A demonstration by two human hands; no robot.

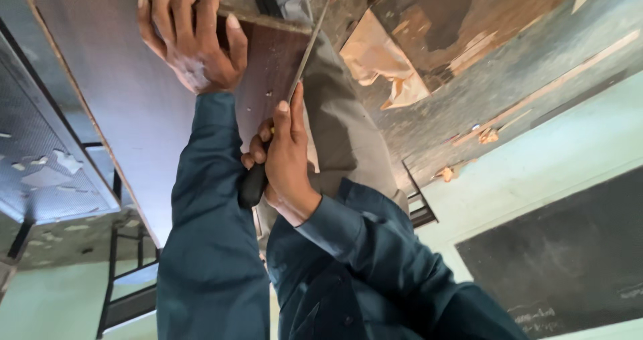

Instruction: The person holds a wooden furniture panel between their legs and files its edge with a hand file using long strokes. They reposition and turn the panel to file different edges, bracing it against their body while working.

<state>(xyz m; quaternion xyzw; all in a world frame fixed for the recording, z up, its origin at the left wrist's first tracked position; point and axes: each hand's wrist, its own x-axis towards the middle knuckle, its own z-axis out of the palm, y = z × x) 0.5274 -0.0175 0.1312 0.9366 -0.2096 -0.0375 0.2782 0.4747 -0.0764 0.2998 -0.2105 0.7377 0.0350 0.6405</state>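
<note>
Metal frame [110, 286]: lower left of the frame, dark steel bars under the board; only part shows, and what it stands on is cut off.
Board [120, 92]: a large flat laminate sheet running from the upper left toward the middle, brown face, pale raw edge. It looks stiff and fairly heavy, likely to flex little; the smooth face may be slippery, so the far edge is the surest place to take it.
Left hand [191, 35]: upper left of centre, fingers [175, 8] curled over the top edge of the board and closed on it, pressing it down. The palm side is hidden.
Handsaw [305, 52]: centre, a thin metal blade rising from the hand toward the top of the frame, lying along the board's right edge. The blade looks thin and springy, sharp along one side; the dark handle [253, 184] is the only safe place to hold. Teeth are too blurred to make out, and the tip runs out of view at the top.
Right hand [284, 156]: centre, closed around the handle, forefinger stretched along the blade.
Trouser leg [348, 132]: grey cloth just right of the blade, close behind the cut; whose leg cannot be told.
Floor [522, 58]: upper right, worn, with pale wood scraps [385, 65] and torn pieces; edges blurred.
</note>
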